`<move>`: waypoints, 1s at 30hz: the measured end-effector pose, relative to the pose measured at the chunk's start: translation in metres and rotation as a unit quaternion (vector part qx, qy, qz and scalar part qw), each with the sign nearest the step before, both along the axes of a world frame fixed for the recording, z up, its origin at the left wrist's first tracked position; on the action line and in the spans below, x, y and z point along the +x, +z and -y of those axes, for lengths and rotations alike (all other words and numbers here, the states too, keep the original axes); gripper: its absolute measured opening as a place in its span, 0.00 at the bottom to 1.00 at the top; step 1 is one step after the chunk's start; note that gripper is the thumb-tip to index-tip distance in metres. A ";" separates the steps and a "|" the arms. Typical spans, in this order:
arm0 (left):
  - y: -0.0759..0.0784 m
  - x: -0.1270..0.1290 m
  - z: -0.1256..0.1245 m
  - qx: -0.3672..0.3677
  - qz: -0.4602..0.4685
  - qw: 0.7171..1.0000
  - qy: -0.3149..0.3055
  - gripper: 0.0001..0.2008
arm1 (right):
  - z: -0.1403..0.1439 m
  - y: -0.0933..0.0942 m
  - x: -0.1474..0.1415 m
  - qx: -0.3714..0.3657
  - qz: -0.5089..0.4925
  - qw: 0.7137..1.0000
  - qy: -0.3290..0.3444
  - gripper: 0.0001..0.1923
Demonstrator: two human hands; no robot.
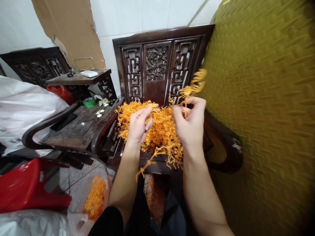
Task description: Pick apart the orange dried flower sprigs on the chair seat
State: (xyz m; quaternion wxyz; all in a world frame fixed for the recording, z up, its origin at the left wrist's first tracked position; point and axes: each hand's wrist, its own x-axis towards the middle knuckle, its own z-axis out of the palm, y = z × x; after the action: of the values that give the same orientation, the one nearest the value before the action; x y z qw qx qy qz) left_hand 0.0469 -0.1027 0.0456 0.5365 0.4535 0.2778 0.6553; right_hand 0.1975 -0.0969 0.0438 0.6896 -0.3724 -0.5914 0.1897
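A heap of orange branched plastic sprigs covers the seat of a dark carved wooden chair. Above its left part, my left hand is closed in a pinch on an orange sprig piece, partly hidden by the fingers. My right hand pinches the stem of another orange sprig, whose branching top sticks up past the fingers and is blurred. Between my forearms, a longer orange strand hangs over the front edge of the seat.
On the left is a wooden side seat with green tape and pale flower-like pieces. A red plastic stool and a bag of orange pieces stand below. A yellow textured panel rises close on the right.
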 end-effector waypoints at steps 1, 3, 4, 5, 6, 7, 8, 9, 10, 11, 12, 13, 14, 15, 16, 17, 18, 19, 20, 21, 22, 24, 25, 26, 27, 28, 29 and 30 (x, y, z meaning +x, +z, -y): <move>0.000 0.001 0.000 0.005 -0.002 1.000 0.014 0.14 | 0.001 0.001 -0.003 -0.004 -0.007 1.000 -0.005 0.14; 0.000 0.002 0.000 0.014 -0.005 0.999 0.033 0.14 | 0.004 0.002 -0.008 0.004 -0.042 0.999 -0.018 0.18; -0.001 0.002 0.000 0.017 -0.006 0.999 0.038 0.14 | 0.005 0.003 -0.010 0.017 -0.056 0.998 -0.023 0.20; -0.001 0.002 -0.001 0.019 -0.007 0.999 0.040 0.14 | 0.005 0.004 -0.012 0.031 -0.069 0.997 -0.026 0.22; -0.001 0.002 -0.001 0.020 -0.010 0.999 0.043 0.14 | 0.006 0.005 -0.013 0.039 -0.075 0.996 -0.024 0.23; -0.002 0.002 -0.002 0.022 -0.012 0.999 0.045 0.14 | 0.006 0.006 -0.014 0.038 -0.071 0.997 -0.014 0.22; -0.002 0.002 -0.002 0.025 -0.012 0.999 0.046 0.14 | 0.007 0.006 -0.015 0.025 -0.054 0.998 0.006 0.20; -0.002 0.002 -0.003 0.028 -0.011 0.998 0.048 0.15 | 0.007 0.007 -0.015 0.006 -0.030 0.999 0.032 0.19; -0.003 0.002 -0.003 0.031 -0.009 0.998 0.049 0.15 | 0.008 0.007 -0.015 -0.014 -0.006 0.998 0.055 0.17; -0.003 0.003 -0.004 0.032 -0.005 0.998 0.051 0.16 | 0.009 0.008 -0.015 -0.030 0.012 0.997 0.071 0.17; -0.003 0.003 -0.004 0.033 -0.001 0.998 0.053 0.17 | 0.009 0.008 -0.016 -0.039 0.023 0.996 0.077 0.17; -0.003 0.003 -0.004 0.032 0.002 0.998 0.055 0.17 | 0.010 0.008 -0.016 -0.043 0.027 0.996 0.076 0.17; -0.003 0.003 -0.004 0.031 0.003 0.998 0.059 0.18 | 0.010 0.008 -0.016 -0.042 0.025 0.996 0.072 0.17; -0.003 0.004 -0.003 0.030 0.001 0.998 0.062 0.18 | 0.010 0.007 -0.017 -0.041 0.021 0.997 0.067 0.16; -0.003 0.004 -0.003 0.028 -0.003 0.998 0.064 0.18 | 0.010 0.007 -0.017 -0.040 0.019 0.997 0.063 0.16; -0.002 0.004 -0.003 0.026 -0.008 0.998 0.065 0.18 | 0.010 0.006 -0.018 -0.041 0.020 0.997 0.061 0.15; -0.002 0.005 -0.002 0.023 -0.015 0.997 0.067 0.18 | 0.010 0.006 -0.018 -0.042 0.022 0.997 0.059 0.14; -0.003 0.005 -0.002 0.021 -0.020 0.997 0.072 0.18 | 0.009 0.005 -0.019 -0.044 0.024 0.997 0.058 0.13; -0.003 0.006 -0.002 0.021 -0.024 0.996 0.081 0.19 | 0.009 0.004 -0.019 -0.045 0.027 0.997 0.057 0.13; -0.004 0.007 -0.002 0.024 -0.029 0.995 0.095 0.19 | 0.008 0.004 -0.020 -0.045 0.027 0.997 0.056 0.12; -0.005 0.008 -0.002 0.030 -0.035 0.993 0.112 0.19 | 0.008 0.003 -0.021 -0.046 0.022 0.997 0.055 0.12; -0.007 0.009 -0.002 0.044 -0.045 0.987 0.146 0.19 | 0.007 0.003 -0.021 -0.054 0.009 0.997 0.061 0.12; -0.007 0.009 -0.002 0.047 -0.047 0.986 0.154 0.19 | 0.006 0.003 -0.021 -0.062 0.002 0.996 0.070 0.13; -0.006 0.009 -0.002 0.044 -0.047 0.986 0.153 0.18 | 0.006 0.002 -0.021 -0.071 -0.005 0.994 0.084 0.14; -0.005 0.007 -0.001 0.034 -0.043 0.989 0.140 0.18 | 0.005 0.002 -0.020 -0.081 -0.013 0.992 0.100 0.15; -0.004 0.006 0.000 0.020 -0.035 0.992 0.116 0.16 | 0.005 0.002 -0.020 -0.090 -0.022 0.989 0.115 0.16; -0.002 0.003 0.001 0.003 -0.028 0.996 0.083 0.14 | 0.005 0.002 -0.019 -0.097 -0.030 0.987 0.125 0.17; 0.000 0.001 0.002 -0.012 -0.022 0.999 0.048 0.12 | 0.004 0.001 -0.018 -0.099 -0.039 0.986 0.130 0.17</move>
State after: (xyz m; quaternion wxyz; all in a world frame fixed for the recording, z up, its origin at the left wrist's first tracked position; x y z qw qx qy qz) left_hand 0.0478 -0.1045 0.0452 0.5031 0.4478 0.3188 0.6669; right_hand 0.1793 -0.1010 0.0451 0.6408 -0.3514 -0.5860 0.3500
